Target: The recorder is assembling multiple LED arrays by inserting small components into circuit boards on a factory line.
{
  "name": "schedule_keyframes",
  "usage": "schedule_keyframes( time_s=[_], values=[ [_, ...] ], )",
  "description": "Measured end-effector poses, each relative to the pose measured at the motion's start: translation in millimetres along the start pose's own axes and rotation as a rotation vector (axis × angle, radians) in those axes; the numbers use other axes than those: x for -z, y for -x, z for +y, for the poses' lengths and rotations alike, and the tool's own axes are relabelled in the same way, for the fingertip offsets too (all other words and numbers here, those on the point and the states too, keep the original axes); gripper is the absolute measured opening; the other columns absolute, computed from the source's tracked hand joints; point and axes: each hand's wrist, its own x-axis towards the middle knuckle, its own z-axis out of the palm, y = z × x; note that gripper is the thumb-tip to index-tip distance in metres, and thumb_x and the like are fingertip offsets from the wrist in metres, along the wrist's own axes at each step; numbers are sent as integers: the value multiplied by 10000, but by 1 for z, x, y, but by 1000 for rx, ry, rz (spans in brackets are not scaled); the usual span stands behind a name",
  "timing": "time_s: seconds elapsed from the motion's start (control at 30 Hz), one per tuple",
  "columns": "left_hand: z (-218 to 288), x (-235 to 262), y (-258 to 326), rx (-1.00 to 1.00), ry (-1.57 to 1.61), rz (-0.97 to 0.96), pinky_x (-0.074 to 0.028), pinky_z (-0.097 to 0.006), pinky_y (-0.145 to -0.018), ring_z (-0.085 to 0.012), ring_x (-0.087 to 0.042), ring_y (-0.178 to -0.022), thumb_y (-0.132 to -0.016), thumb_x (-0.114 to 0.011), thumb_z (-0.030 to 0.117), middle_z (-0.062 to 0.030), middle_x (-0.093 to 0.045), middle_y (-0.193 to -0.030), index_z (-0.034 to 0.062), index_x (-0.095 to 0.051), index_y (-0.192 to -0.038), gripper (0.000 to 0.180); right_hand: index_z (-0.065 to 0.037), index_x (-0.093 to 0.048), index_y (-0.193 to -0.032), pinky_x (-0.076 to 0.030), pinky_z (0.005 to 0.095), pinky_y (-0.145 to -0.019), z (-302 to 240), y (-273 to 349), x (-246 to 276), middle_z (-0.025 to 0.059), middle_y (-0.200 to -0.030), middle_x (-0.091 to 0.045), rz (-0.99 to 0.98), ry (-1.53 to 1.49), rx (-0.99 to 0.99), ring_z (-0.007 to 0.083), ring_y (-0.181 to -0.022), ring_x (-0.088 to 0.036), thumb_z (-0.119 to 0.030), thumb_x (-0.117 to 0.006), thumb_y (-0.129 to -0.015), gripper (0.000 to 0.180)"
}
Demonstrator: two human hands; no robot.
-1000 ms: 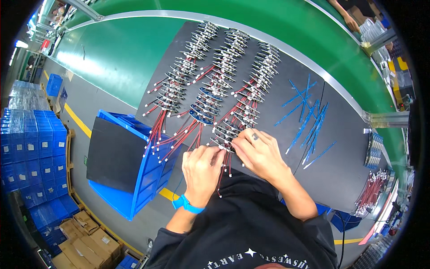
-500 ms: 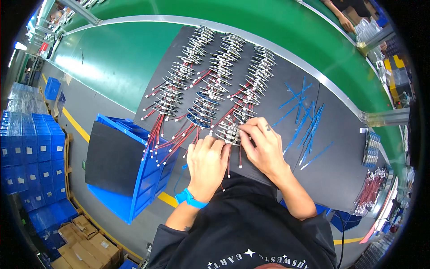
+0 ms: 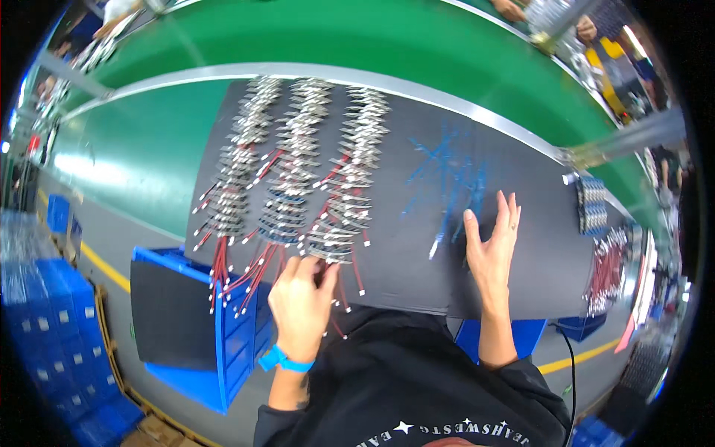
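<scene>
Green factory flooring wraps around your workstation, and the dark grey mat (image 3: 402, 246) on the counter fills most of the view.

Far left, stacked blue bins (image 3: 45, 328) run along the floor. Just below the counter's near left edge sits an open blue crate (image 3: 223, 350) with a dark sheet over it, and some red leads dangle right above it.

On the left half of the mat you've got three rows of wire harnesses (image 3: 298, 171), silvery metal clips with red wires, lined up side by side and running away from you. Your left hand (image 3: 302, 302), with the blue wristband (image 3: 284, 362), sits at the near end of the rightmost row. Its fingers (image 3: 316, 270) are curled in around that bundle's red wires, though I can't tell how tight the grip is.

Further right, loose blue wires (image 3: 450, 186) lie scattered on the mat. Your right hand (image 3: 491, 249) rests just beside them, fingers spread flat, gripping nothing.

Far right, off the mat's edge, a bunch of red wires (image 3: 607, 272) hangs, with a small blue-and-silver batch (image 3: 592, 205) just above it.
</scene>
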Motion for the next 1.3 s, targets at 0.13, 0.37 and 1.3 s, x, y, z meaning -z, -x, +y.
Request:
schedule_keyframes(
  time_s=[0.13, 0.37, 1.3],
  values=[
    [-1, 1, 3, -3, -12, 72, -415, -340, -517, -202, -513, -546, -715, -782, 179, -87, -562, -750, 8, -648, -908, 291, 77, -269, -1389, -182, 534, -1101, 26, 15, -1, 366, -1418, -251, -56, -104, -160, 531, -1342, -171, -282, -637, -866, 733],
    [28, 5, 14, -159, 226, 114, -394, -279, -512, -137, -533, -591, -784, -695, 24, -82, -580, -799, -15, -648, -944, 172, 163, -214, -1364, -132, 581, -1092, -20, -43, -64, 438, -1369, -244, 39, -59, -94, 580, -1308, -185, -431, -589, -874, 856],
    [31, 13, 43, -367, 495, -42, -464, -300, -638, -225, -591, -700, -738, -669, -72, -119, -616, -811, -25, -666, -881, 150, 52, -555, -941, -481, 432, -743, -10, -86, -20, 218, -826, -604, -502, 95, 265, 390, -841, -587, -42, -630, -695, 273]
  ],
)
